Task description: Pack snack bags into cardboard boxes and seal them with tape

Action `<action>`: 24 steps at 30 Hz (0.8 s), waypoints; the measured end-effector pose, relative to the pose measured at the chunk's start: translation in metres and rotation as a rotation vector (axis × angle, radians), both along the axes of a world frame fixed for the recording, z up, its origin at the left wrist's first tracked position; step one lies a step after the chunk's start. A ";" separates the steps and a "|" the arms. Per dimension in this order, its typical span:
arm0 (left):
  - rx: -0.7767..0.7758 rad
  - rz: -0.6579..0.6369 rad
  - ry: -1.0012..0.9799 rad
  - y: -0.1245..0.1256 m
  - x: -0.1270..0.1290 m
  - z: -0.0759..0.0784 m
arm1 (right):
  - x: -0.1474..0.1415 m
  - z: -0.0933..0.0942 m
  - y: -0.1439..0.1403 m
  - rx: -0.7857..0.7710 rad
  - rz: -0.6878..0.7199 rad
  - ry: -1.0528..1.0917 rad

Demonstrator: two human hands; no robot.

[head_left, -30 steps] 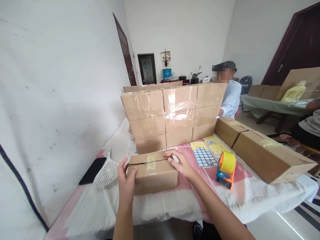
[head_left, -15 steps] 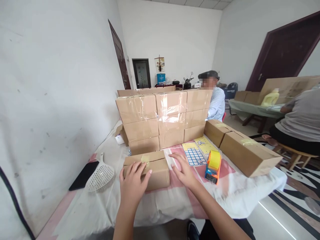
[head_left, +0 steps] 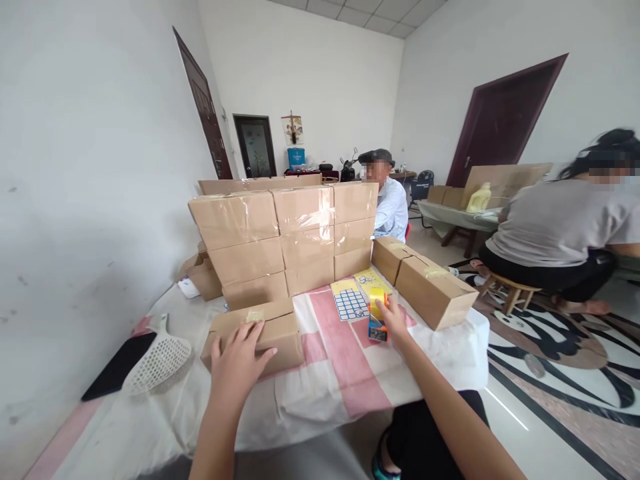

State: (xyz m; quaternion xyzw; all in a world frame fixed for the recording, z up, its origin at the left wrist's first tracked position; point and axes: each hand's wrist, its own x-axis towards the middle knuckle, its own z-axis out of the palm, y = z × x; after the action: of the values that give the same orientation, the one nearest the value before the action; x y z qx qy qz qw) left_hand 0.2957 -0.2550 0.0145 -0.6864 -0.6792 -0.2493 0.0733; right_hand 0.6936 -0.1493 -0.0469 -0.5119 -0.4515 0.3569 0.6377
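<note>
A small brown cardboard box (head_left: 280,328) with a strip of yellowish tape on top lies on the cloth-covered table (head_left: 345,373) in front of me. My left hand (head_left: 237,360) rests flat on its top and front edge, fingers spread. My right hand (head_left: 393,320) is stretched out to the right and closes around the orange and yellow tape dispenser (head_left: 376,315), which stands on the table. A blue-grid label sheet (head_left: 350,301) and a yellow sheet (head_left: 371,280) lie just behind the dispenser.
A wall of stacked taped boxes (head_left: 285,243) stands at the back of the table. Two longer boxes (head_left: 425,287) lie at the right. A white plastic scoop (head_left: 157,360) and a black phone (head_left: 117,365) lie at the left. One person (head_left: 390,203) sits behind the boxes, another (head_left: 560,233) at the right.
My right hand left the small box and moved right onto the tape dispenser. My left hand shifted from the box's end onto its top. The view swung to the right.
</note>
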 end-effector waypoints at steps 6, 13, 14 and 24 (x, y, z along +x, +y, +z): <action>0.078 0.050 0.006 -0.005 0.021 0.000 | -0.005 -0.016 -0.012 0.070 0.264 -0.033; 0.046 -0.410 -0.221 -0.034 0.141 -0.022 | -0.032 -0.009 -0.061 0.097 0.344 0.065; -0.037 -0.456 -0.331 -0.035 0.157 -0.029 | -0.037 -0.007 -0.069 0.109 0.348 0.053; -0.184 -0.340 -1.063 -0.035 0.194 -0.039 | -0.057 0.000 -0.079 0.295 0.301 -0.270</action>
State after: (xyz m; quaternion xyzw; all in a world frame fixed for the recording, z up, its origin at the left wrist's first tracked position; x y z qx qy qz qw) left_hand 0.4900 -0.2900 -0.0244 -0.5699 -0.5214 -0.5089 -0.3801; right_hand 0.6370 -0.2280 -0.0468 -0.3835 -0.6510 0.3064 0.5790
